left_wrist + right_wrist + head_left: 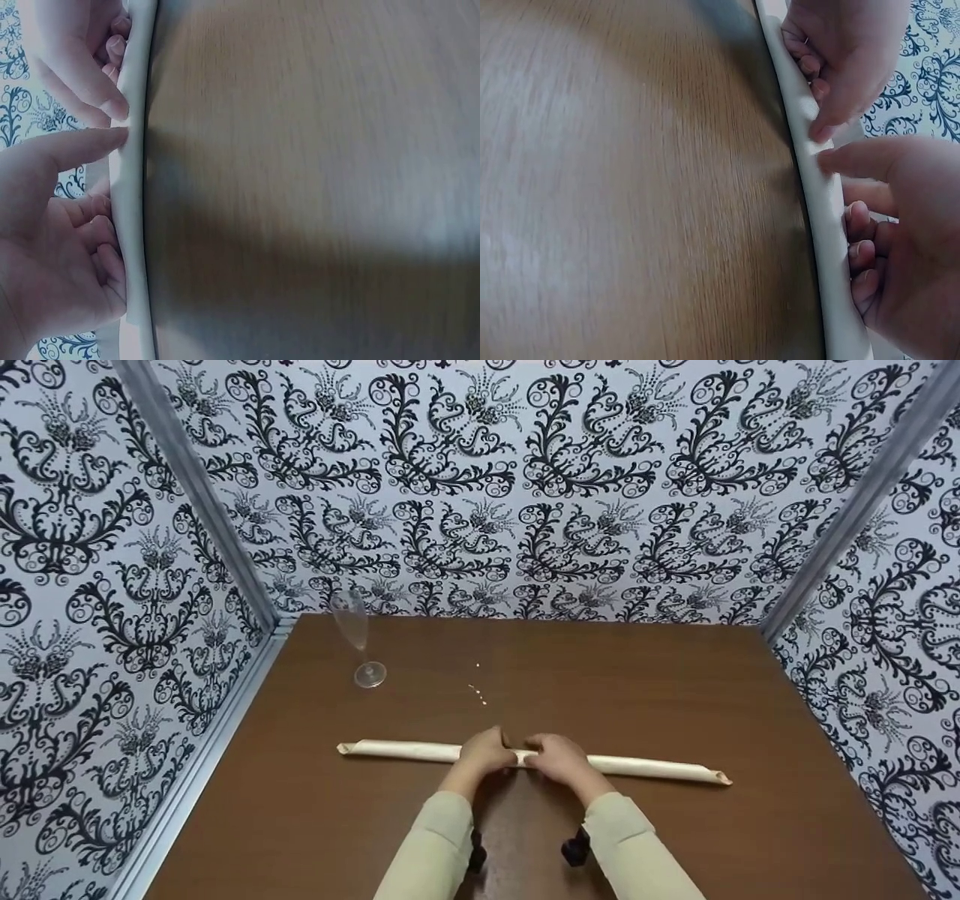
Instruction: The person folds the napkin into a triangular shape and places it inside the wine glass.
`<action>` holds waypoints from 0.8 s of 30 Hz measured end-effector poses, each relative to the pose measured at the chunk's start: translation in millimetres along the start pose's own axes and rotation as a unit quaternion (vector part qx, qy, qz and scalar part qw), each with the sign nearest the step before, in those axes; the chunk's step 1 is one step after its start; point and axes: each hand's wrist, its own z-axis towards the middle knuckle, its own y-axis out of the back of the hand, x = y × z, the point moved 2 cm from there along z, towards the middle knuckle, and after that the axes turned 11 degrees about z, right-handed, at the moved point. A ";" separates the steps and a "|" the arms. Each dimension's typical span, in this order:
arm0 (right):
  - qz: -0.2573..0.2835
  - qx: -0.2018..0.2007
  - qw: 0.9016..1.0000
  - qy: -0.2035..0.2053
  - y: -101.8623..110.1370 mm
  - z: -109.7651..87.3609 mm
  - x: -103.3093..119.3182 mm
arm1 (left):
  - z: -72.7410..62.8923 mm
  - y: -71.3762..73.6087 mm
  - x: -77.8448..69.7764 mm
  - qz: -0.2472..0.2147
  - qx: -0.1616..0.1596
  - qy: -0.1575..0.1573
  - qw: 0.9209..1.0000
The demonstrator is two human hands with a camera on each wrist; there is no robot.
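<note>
A long cream sheet rolled into a thin tube (649,767) lies across the brown table, with loose, slanted ends showing at both sides. My left hand (486,751) holds it just left of its middle, thumb on the near side and curled fingers behind. Close beside it, my right hand (559,757) grips the roll the same way. In the left wrist view, the left thumb presses on the roll (133,180) and its fingers curl against the far side. The right wrist view shows both thumb tips near each other on the roll (821,202).
A clear champagne flute (369,673) stands at the back left of the table (637,682). Several small pale bits (484,703) lie beyond the hands. Patterned walls (480,472) with grey metal posts (202,495) enclose the back and sides.
</note>
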 end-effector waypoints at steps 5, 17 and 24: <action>0.017 -0.002 1.000 0.019 0.9 -2.5 1.2 | 1.2 0.2 -1.2 0.024 0.008 0.010 1.000; -0.045 -0.018 0.999 0.010 -2.7 -0.7 8.3 | -1.8 3.0 -5.3 0.060 0.005 0.005 0.998; -0.066 -0.030 0.997 0.033 -4.7 -2.0 14.1 | -4.8 4.8 -7.0 0.062 -0.008 -0.003 0.998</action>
